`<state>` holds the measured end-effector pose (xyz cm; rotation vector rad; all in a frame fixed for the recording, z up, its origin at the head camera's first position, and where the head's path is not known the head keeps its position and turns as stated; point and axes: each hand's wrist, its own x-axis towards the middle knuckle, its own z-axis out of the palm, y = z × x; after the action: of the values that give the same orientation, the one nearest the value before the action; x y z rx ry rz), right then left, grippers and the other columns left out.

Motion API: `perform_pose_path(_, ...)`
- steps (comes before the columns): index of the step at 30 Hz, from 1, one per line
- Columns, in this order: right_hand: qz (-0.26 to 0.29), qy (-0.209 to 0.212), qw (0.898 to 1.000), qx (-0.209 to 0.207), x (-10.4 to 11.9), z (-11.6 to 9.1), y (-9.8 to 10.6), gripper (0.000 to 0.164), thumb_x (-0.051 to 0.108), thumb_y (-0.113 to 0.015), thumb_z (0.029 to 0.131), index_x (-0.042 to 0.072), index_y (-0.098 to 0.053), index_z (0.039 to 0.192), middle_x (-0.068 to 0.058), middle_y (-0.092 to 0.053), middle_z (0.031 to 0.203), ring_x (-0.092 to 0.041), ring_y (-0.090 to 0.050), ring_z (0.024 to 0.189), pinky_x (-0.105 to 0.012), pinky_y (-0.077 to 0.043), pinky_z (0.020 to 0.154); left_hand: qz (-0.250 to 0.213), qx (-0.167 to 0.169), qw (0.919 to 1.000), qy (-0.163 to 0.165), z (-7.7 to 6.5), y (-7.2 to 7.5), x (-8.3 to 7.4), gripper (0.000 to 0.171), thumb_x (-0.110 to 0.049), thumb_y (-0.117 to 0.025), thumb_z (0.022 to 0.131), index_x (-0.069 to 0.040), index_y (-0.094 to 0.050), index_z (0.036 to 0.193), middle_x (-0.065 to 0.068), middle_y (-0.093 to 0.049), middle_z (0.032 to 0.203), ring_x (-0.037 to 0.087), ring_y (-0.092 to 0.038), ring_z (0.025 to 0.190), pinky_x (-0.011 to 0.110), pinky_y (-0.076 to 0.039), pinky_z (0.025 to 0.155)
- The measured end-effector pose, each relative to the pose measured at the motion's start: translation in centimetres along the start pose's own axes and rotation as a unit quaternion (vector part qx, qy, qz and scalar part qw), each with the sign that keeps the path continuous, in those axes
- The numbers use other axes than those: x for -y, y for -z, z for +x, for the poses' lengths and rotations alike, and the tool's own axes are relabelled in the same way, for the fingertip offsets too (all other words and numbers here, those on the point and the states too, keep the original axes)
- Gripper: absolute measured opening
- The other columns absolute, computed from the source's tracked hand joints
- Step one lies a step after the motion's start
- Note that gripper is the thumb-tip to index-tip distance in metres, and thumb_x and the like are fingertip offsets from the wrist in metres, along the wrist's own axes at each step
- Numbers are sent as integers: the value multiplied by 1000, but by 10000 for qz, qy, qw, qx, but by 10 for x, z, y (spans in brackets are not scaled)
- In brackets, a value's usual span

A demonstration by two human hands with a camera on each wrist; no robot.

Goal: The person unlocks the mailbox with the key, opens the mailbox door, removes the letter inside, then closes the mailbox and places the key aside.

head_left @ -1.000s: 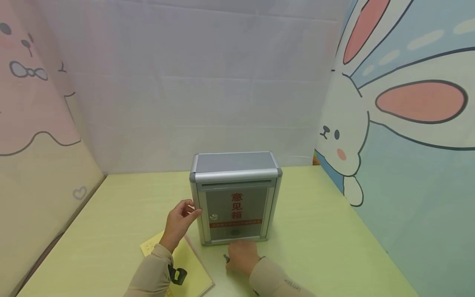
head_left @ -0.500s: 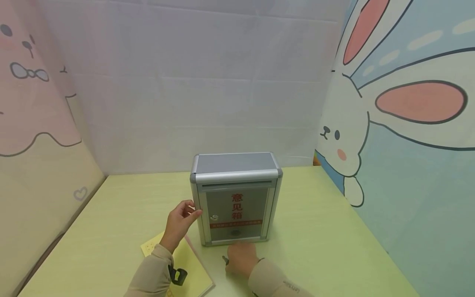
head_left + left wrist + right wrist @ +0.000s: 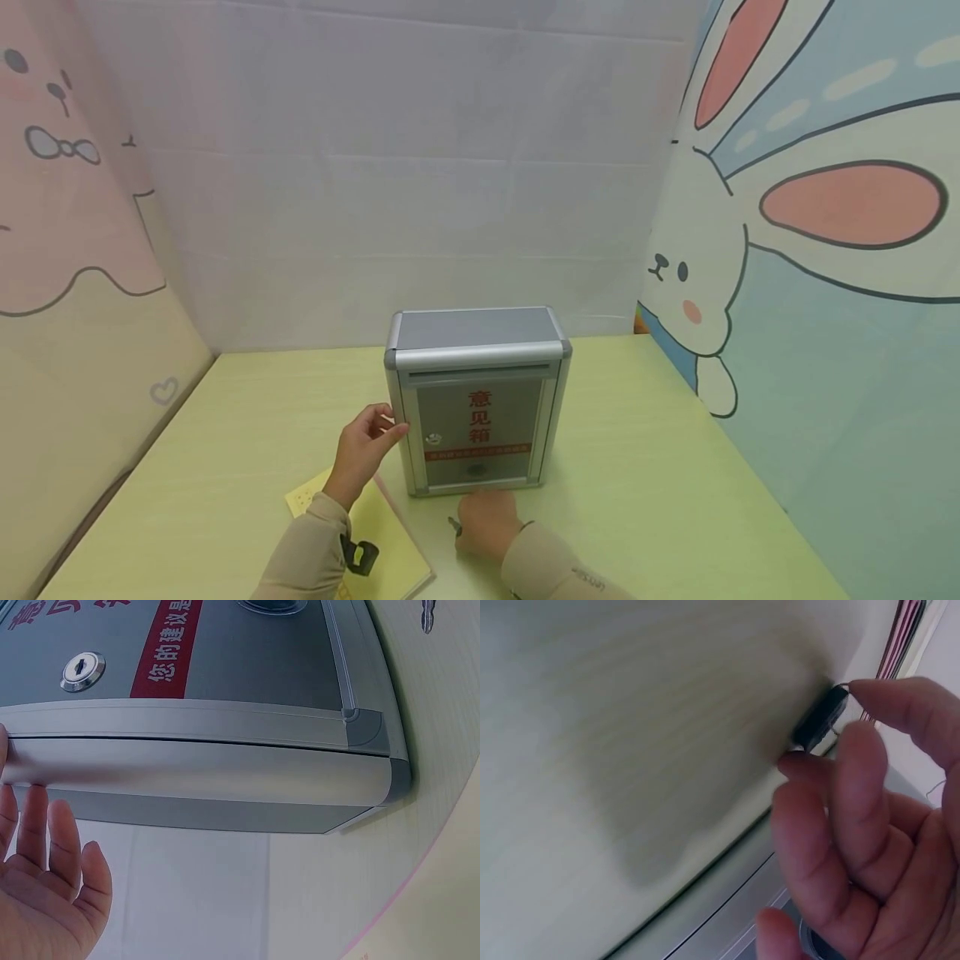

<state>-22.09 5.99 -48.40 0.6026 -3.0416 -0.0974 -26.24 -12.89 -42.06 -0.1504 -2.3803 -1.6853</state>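
Observation:
A silver-grey suggestion box (image 3: 480, 417) stands upright on the table, its front door closed, with red lettering and a slot near the top. My left hand (image 3: 365, 450) rests at the box's left edge; in the left wrist view its fingers (image 3: 64, 832) are fairly straight, their tips against the side frame. The lock (image 3: 82, 671) on the door has nothing in its keyhole. In front of the box, low over the table, my right hand (image 3: 487, 523) pinches a small key (image 3: 455, 525) by its black head (image 3: 821, 716) between thumb and forefinger. The key's metal blade points left.
A yellow notebook (image 3: 386, 546) with a pink edge lies under the left forearm, another yellow sheet or cover (image 3: 302, 493) showing beside it. The pale yellow-green table (image 3: 637, 500) meets a white backdrop (image 3: 420, 183) and cartoon-printed side walls.
The right hand has shifted very slightly left, and more of the key's blade shows. The left hand and the box have stayed in place.

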Motion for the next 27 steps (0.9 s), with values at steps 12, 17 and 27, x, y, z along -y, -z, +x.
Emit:
perform_pose_path(12,126,56,9998,-116,-2,0,-2,40,27,-77,66,17,-42,50,7,-35,48,-9,-27,45,-27,-27,39,21,36,10000,46,2,0,1,22,-7,-71,86,2,-57,99,7,-61,84,14,-53,73,26,-43,64)
perform_pose_path(17,180,153,9990,-384,-7,3,-5,39,29,-78,65,17,-45,48,7,-37,49,-9,-28,47,-28,-29,41,39,-13,10000,22,1,0,1,21,-6,-71,86,2,-57,98,8,-62,83,14,-53,73,26,-44,63)
perform_pose_path(27,1450,535,9879,-109,-23,5,11,19,26,-70,80,11,-70,91,9,-53,62,-4,-39,47,-20,-36,42,-2,-29,10000,38,-4,0,8,23,-10,-72,85,2,-59,99,8,-63,85,14,-55,73,25,-46,65)
